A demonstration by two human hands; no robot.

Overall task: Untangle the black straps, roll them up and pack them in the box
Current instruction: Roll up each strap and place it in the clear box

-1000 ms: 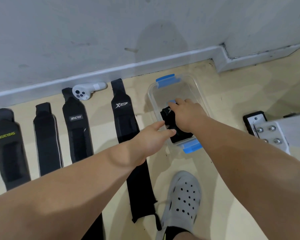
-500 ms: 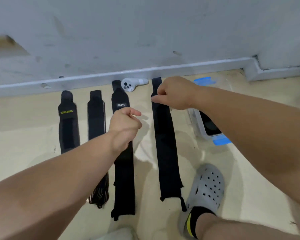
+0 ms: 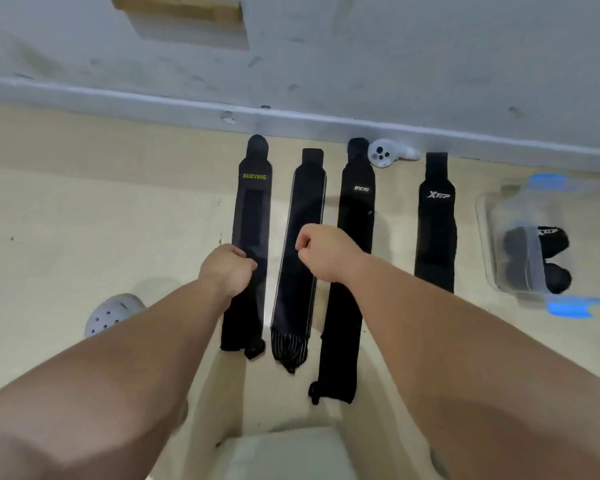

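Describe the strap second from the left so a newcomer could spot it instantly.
Below the grey wall, four black straps lie side by side on the beige floor. The plain strap is second from the left, right of the XUEYING strap. It alone has no logo, pale edge lines and a striped near end.
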